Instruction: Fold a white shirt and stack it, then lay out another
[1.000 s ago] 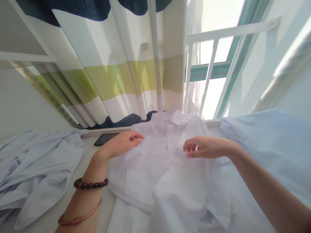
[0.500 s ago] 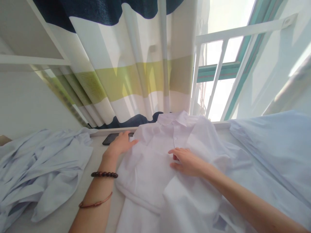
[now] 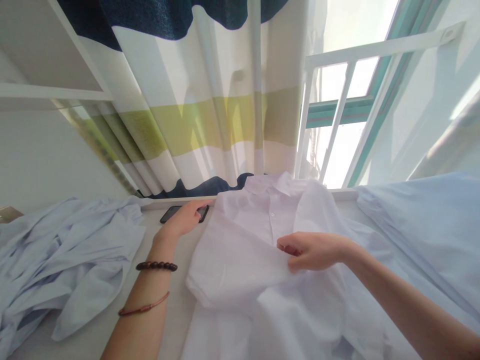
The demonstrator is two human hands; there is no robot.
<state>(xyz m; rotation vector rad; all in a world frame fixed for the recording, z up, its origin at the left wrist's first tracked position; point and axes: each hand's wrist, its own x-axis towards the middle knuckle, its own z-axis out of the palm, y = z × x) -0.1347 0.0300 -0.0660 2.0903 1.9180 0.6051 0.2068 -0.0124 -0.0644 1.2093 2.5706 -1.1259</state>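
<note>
A white button-up shirt [image 3: 258,215] lies on the pale surface in front of me, its collar toward the curtain. Its left part is folded in over the front. My right hand [image 3: 307,250] is closed in a pinch on the shirt's cloth near the middle, just below the button line, and the fabric draws into a crease toward it. Left of the shirt, my left hand [image 3: 185,217] hovers over or rests on a dark phone [image 3: 203,214], fingers stretched toward the shirt's shoulder edge without gripping it. The hand partly covers the phone.
A crumpled heap of white cloth [image 3: 75,260] lies at left. Flat white fabric [image 3: 423,215] covers the right side. Behind the surface hang a striped curtain [image 3: 210,120] and a white railing [image 3: 341,110] before a window.
My right hand has moved right, pulling the shirt's cloth with it. The folded left edge has shifted right and smoothed. My left hand has come away from that edge.
</note>
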